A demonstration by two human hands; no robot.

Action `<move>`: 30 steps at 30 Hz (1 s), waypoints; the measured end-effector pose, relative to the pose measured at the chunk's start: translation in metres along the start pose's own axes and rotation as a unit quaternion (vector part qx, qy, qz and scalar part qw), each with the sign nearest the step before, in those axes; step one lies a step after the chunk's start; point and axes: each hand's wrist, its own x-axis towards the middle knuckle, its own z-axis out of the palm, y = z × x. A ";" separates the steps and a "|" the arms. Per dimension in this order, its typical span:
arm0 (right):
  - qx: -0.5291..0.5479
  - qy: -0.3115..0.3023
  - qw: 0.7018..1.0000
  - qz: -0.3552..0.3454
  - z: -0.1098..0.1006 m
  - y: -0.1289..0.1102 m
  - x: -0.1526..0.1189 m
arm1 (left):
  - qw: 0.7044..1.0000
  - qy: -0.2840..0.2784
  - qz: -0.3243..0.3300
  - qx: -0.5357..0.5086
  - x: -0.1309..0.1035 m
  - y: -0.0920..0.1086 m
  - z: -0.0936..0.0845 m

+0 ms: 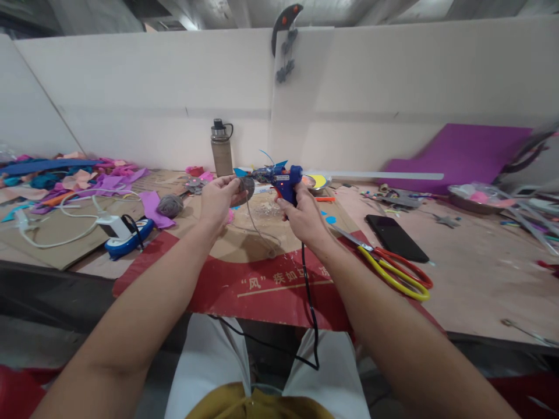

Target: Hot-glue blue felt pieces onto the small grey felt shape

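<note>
Just one glue gun, one pair of scissors, one black phone, one bottle, one grey yarn ball

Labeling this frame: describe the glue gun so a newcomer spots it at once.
Find the red-and-tan sheet at front centre. Above it, the right hand grips the glue gun. Unlike the scissors further right, it's pistol-shaped and blue, with a black cord below.

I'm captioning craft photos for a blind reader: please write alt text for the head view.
A person's right grip holds a blue glue gun, pointed toward a round grey piece in the left grip. Around them on the cluttered table lie red-and-yellow scissors, a black phone and coloured scraps.
</note>
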 end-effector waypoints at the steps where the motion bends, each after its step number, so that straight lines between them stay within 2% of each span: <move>1: -0.001 0.002 1.000 -0.002 0.000 0.001 0.000 | 1.000 0.001 -0.001 0.001 0.000 0.000 0.000; 30: -0.026 0.022 0.999 -0.007 -0.004 0.004 0.001 | 1.000 -0.004 0.013 -0.019 0.001 0.000 -0.003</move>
